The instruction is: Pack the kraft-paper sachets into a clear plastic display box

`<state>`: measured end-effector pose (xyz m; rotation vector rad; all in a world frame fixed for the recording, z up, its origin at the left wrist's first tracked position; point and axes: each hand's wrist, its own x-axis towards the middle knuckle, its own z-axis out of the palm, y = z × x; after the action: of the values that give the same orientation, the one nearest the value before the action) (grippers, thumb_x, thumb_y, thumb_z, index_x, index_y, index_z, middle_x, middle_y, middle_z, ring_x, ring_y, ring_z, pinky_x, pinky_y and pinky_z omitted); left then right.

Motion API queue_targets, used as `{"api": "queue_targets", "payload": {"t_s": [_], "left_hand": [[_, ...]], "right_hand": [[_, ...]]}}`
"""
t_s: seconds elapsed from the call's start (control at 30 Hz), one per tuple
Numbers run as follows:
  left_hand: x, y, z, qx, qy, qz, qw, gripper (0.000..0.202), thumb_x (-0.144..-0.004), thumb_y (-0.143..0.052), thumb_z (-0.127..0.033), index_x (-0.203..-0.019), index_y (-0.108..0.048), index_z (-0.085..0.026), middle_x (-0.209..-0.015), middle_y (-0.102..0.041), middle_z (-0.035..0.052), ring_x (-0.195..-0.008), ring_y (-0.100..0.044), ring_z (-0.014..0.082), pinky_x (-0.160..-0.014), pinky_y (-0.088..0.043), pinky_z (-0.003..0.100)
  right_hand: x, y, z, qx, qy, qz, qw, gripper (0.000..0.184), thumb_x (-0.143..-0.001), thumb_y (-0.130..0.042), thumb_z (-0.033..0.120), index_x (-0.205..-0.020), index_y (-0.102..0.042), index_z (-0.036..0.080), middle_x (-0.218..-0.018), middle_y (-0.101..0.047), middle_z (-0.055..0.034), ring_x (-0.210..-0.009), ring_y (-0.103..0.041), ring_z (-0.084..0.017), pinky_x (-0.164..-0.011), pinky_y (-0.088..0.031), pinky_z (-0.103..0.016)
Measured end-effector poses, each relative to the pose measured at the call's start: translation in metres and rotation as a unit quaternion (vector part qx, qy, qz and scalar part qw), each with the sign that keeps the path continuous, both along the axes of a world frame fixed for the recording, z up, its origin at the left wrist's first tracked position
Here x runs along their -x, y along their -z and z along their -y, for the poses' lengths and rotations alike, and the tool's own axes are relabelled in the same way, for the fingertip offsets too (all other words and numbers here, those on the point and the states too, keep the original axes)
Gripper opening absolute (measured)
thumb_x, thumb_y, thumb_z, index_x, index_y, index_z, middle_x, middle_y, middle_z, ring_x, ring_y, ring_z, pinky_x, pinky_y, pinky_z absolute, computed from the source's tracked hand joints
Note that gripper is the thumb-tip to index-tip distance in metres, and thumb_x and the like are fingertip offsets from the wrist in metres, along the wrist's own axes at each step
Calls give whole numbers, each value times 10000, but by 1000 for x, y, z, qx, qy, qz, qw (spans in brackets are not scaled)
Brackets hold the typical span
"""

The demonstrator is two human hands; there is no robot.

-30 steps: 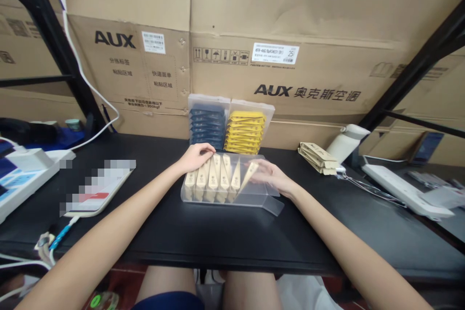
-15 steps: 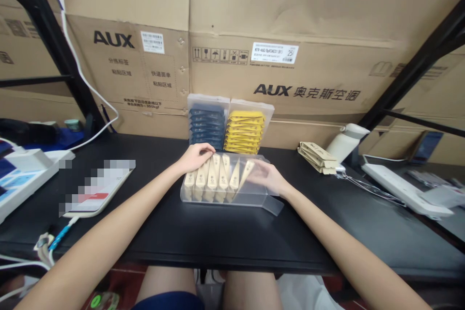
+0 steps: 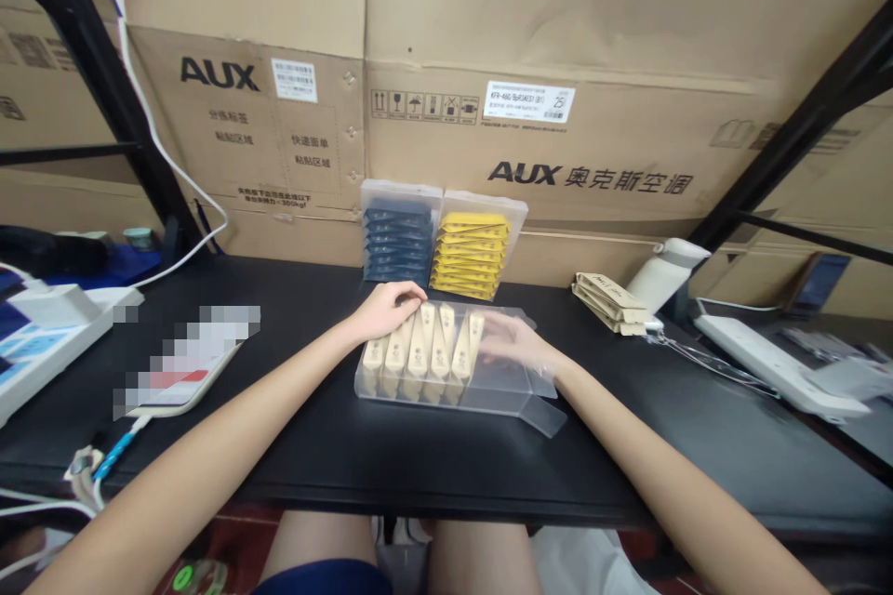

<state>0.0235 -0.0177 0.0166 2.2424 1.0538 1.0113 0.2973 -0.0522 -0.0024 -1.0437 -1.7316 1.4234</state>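
A clear plastic box [image 3: 502, 402] lies on the black table in front of me, its flap open at the right end. Several beige triangular packets [image 3: 417, 361] stand in a row inside, filling its left part. My left hand [image 3: 392, 309] curls over the back left edge of the box, its fingertips by the packet tops. Reaching in through the right end, my right hand [image 3: 520, 344] has its fingers stretched towards the rightmost packet [image 3: 466, 349]; it is partly seen through plastic and slightly blurred. No packet is visibly gripped in it.
Behind stand two clear boxes, one with dark blue packets [image 3: 397, 242], one with yellow packets [image 3: 471, 251]. Folded beige packets [image 3: 610, 302] and a white bottle [image 3: 666, 274] are at right. A phone [image 3: 188, 381] and power strip [image 3: 62, 335] lie left. Cardboard [image 3: 593, 37] backs the table.
The box has shifted slightly to the right and towards me, with both hands moving along. The rightmost packet, which leaned at an angle apart, now stands closer in line with the row.
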Motion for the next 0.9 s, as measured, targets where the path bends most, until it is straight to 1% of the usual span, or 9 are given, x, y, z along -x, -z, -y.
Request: {"api": "queue_targets", "payload": {"t_s": [0.13,0.3,0.5,0.57,0.63,0.7,0.77,0.83,0.9], "left_hand": [[0,-1,1,3,-2,-1,1000,211,-850,-504,-262,-928,-680,-177,-952,-718,40,-888,-648,197,-813,-469,302],[-1,-1,1,5,-5,0,1000,208,-849,-503,-259,-926,-679,-179,-949,-717,37,-882,-647,197,-807,-469,305],[0,0,0,6,-5,-1,1000,209,-847,-505,-258,-932,-680,-180,-949,-717,37,-879,-646,197,-809,-470,307],[0,0,0,6,-5,1,1000,207,-846,-506,-257,-929,-680,-179,-953,-717,39,-890,-647,197,-819,-470,308],[0,0,0,8,-4,3,1000,207,-845,-507,-258,-928,-679,-179,-953,-718,40,-889,-648,198,-819,-472,308],[-1,0,0,8,-4,4,1000,207,-844,-507,-261,-929,-678,-181,-953,-718,39,-886,-650,198,-817,-474,308],[-1,1,-1,6,-5,3,1000,208,-844,-507,-265,-928,-679,-183,-956,-719,38,-891,-650,199,-819,-474,308],[-1,1,-1,5,-6,1,1000,209,-844,-508,-268,-928,-680,-183,-960,-719,37,-899,-649,200,-824,-472,307],[-1,0,0,6,-7,1,1000,210,-844,-509,-268,-928,-681,-183,-959,-720,36,-899,-649,199,-826,-471,304]], "right_hand": [[5,0,1,-7,18,-3,1000,649,-670,-787,348,-1272,-574,233,-1294,-597,-102,-943,-664,-218,-693,-590,-315],[12,1,3,-43,21,2,999,555,-676,-773,373,-1168,-629,158,-1195,-650,-124,-840,-685,-203,-760,-571,-365],[14,2,2,-62,51,13,997,513,-595,-820,376,-1031,-658,161,-1049,-692,-96,-842,-682,-212,-791,-559,-386],[13,4,1,-56,56,10,997,453,-568,-834,382,-928,-660,170,-968,-702,-71,-806,-682,-200,-779,-558,-383],[13,5,0,-46,56,8,997,382,-550,-841,393,-780,-631,171,-854,-704,-44,-738,-677,-183,-746,-558,-371],[13,5,-1,-42,51,16,998,353,-562,-834,406,-703,-611,171,-771,-698,-29,-691,-670,-171,-721,-559,-359],[12,6,-1,-42,39,24,998,327,-589,-824,400,-738,-648,168,-768,-706,-30,-706,-677,-176,-735,-560,-357],[11,5,0,-35,24,17,999,323,-610,-821,373,-818,-686,167,-823,-724,-42,-766,-690,-191,-775,-561,-366],[9,5,1,-19,14,-7,1000,357,-624,-818,347,-909,-695,171,-893,-737,-58,-836,-699,-212,-806,-560,-384]]}}
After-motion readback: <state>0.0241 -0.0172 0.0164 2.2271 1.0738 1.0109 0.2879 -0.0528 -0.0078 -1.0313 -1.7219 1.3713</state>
